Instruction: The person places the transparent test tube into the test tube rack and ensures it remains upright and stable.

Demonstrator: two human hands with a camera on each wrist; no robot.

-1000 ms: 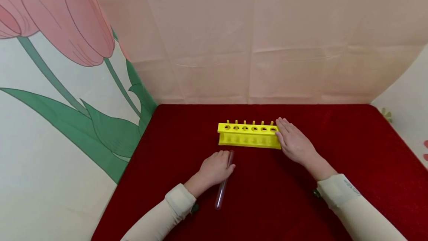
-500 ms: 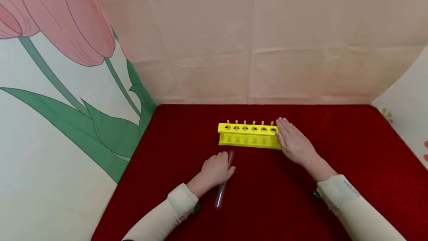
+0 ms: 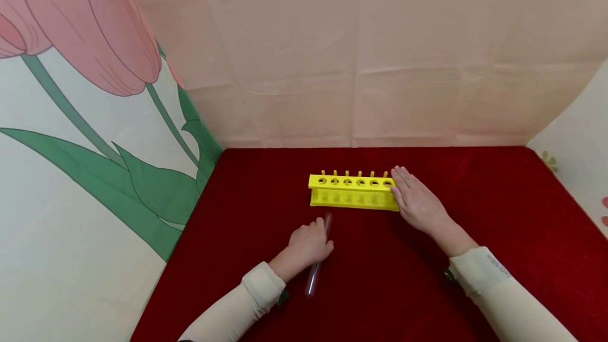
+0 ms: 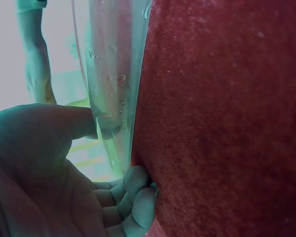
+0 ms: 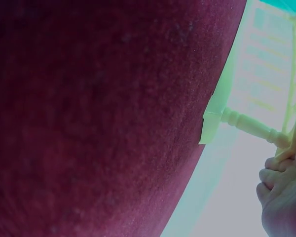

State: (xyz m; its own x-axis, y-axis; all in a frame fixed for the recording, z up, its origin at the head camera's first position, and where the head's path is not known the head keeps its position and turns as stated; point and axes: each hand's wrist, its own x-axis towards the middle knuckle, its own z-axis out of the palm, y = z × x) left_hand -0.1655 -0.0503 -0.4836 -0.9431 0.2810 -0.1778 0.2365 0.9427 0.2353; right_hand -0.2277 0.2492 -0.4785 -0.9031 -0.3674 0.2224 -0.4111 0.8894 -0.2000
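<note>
A clear test tube (image 3: 312,279) lies on the red cloth, slanting toward the near side. My left hand (image 3: 309,243) is over its upper half, thumb on one side and fingers curled on the other, gripping it. The left wrist view shows droplets on the test tube (image 4: 114,69) and the fingertips (image 4: 140,197) down against the cloth. Behind it stands a yellow test tube rack (image 3: 353,199) with a row of holes and pegs. My right hand (image 3: 420,202) rests along the rack's right end, fingers straight. In the right wrist view the rack's end post (image 5: 251,126) shows beside that hand (image 5: 286,190).
Red cloth (image 3: 380,289) covers the table, whose far edge meets a pale hanging curtain (image 3: 356,67). A tulip-printed sheet (image 3: 119,120) hangs on the left. Another pale sheet (image 3: 575,136) borders the right side.
My left hand has shifted slightly right and nearer along the test tube, which stays where it was. The right hand and the rack hold their place.
</note>
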